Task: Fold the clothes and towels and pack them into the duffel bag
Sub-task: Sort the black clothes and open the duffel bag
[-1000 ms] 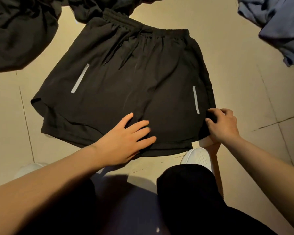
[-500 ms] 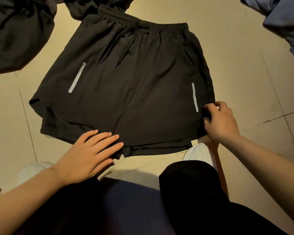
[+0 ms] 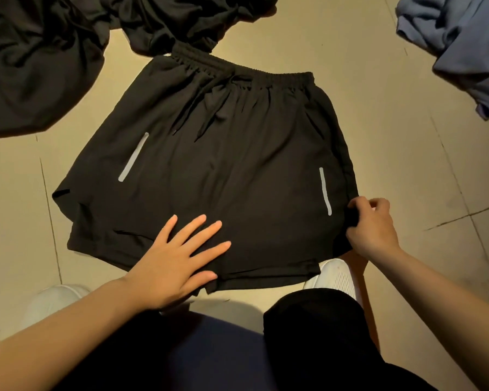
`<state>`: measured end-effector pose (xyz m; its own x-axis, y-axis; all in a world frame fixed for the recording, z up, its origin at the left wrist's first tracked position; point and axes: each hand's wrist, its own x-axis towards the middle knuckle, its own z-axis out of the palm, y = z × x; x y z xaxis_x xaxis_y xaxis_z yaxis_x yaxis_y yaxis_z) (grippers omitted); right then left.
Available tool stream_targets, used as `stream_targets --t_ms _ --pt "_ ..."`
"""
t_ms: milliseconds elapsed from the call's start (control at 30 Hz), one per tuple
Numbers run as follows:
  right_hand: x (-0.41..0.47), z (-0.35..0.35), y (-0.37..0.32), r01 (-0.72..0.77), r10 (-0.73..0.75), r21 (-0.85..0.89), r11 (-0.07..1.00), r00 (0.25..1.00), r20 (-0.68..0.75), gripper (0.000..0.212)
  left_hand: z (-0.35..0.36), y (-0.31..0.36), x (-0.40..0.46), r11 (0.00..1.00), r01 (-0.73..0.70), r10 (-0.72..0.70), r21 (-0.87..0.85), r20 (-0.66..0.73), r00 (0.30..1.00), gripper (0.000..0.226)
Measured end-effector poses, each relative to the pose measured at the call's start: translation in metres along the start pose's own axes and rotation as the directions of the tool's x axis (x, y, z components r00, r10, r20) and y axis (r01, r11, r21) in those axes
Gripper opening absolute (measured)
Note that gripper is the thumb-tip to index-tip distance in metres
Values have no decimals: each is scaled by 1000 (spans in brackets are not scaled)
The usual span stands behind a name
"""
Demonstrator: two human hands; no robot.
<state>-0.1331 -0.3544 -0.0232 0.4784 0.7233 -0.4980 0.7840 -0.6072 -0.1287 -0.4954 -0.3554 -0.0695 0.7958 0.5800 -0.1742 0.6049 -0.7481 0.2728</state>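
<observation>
Pressing flat, spread left hand (image 3: 175, 258) has slid back onto shorts (image 3: 223, 179); right hand (image 3: 371, 225) fingers still pinch hem.

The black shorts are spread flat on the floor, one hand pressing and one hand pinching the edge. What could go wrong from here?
1. The right hand pinches only one corner of the shorts; a fold from there may come out crooked.
2. The loose drawstring could bunch inside the fold.
3. The waistband touches the black clothes pile, which might drag along or snag, while the left hand pins only the hem.
</observation>
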Motion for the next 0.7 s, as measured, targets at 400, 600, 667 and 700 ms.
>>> stream_targets --t_ms 400,600,667,700 --pt "-13 -2 -192 709 -709 16 705 705 -29 38 -60 -122 -33 -163 523 -978 -837 207 26 56" --pt "10 6 -304 750 -732 -36 660 654 194 63 -59 -111 -44 -65 626 -947 -777 246 207 34" --pt "23 8 -337 738 -712 -30 674 660 240 67 -59 -107 -42 4 642 -941 -767 213 261 25" --pt "28 8 -352 735 -714 -15 678 663 226 66 -59 -104 -40 32 638 -939 -769 196 283 22"
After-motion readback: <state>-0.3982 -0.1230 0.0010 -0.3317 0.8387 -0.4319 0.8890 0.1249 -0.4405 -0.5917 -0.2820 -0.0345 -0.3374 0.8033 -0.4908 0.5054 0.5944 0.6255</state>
